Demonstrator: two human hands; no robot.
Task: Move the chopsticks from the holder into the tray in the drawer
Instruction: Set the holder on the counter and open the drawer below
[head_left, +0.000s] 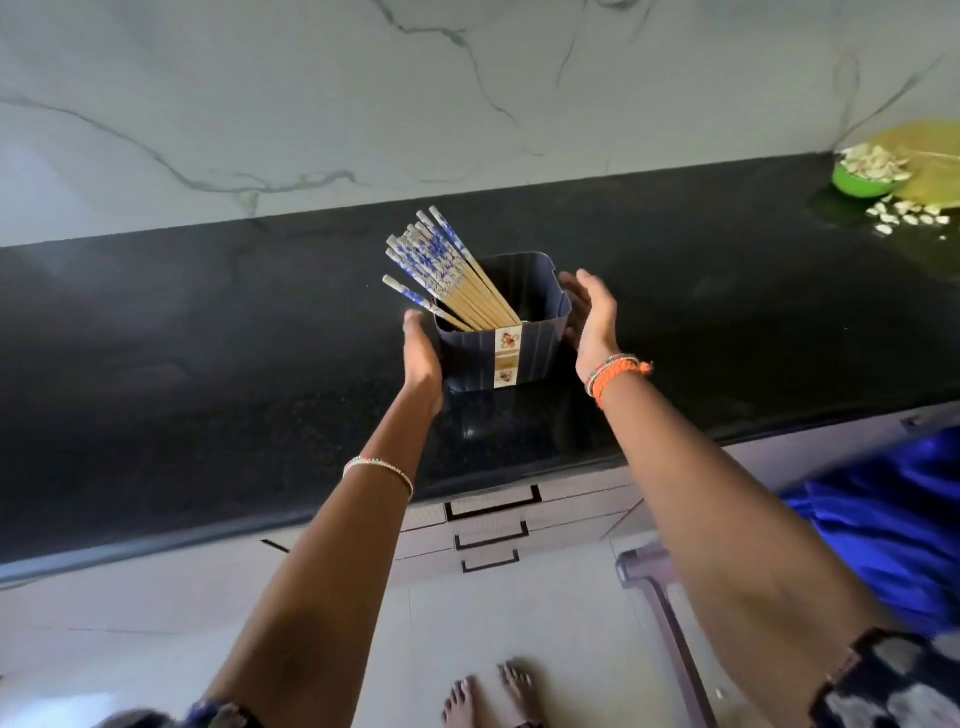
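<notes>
Chopsticks (447, 275) stand bundled in the holder (501, 343) on the counter (208, 364), leaning left, patterned ends up. They are probably light, stiff and smooth; take hold of the bundle near those upper ends. The left hand (422, 358) lies flat against the holder's side; the right hand (592, 317) is spread wide just beside it, holding nothing. The holder's label (507, 358) shows a picture; its writing is unreadable.

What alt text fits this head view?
Two hands, the left hand touching and the right hand open beside, flank a dark blue holder of blue-patterned chopsticks on a black countertop; the drawers below are closed.
</notes>
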